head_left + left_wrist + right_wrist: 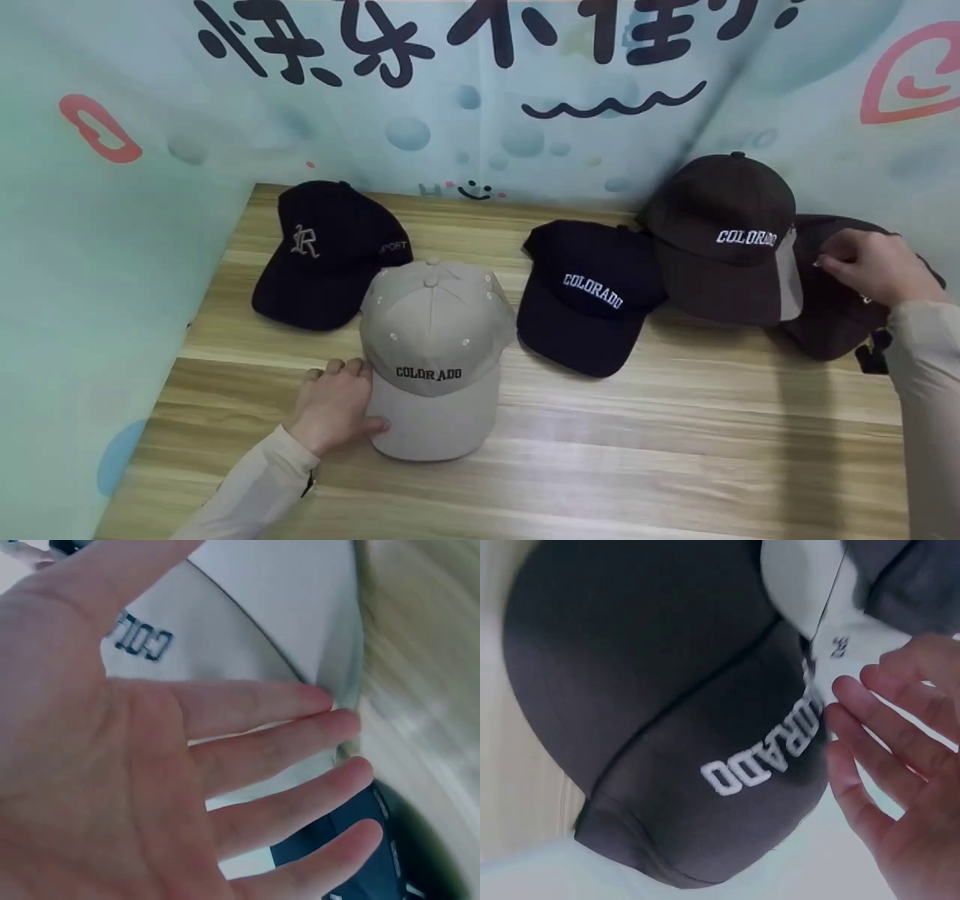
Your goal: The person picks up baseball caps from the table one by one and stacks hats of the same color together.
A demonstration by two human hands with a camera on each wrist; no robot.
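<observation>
A beige cap [435, 330] with dark COLORADO lettering sits left of centre. My left hand [334, 397] lies along its left side, thumb at the brim and fingers extended; in the left wrist view, the fingers of the left hand [112, 742] are straight and spread. At the far right is a dark cap [825, 334], partly covered by my right hand [874, 262]. The right wrist view shows this dark cap [682, 735] with white lettering and the right hand [907, 742] loosely bent at its edge, nothing visibly gripped. A light panel [832, 622] shows beside it.
A navy cap with an R [322, 255] stands back left, touching the beige cap. Right of centre are a navy COLORADO cap [581, 330] and a brown COLORADO cap [720, 281], set close together. A printed cloth backdrop [480, 135] borders the wooden tabletop [570, 457].
</observation>
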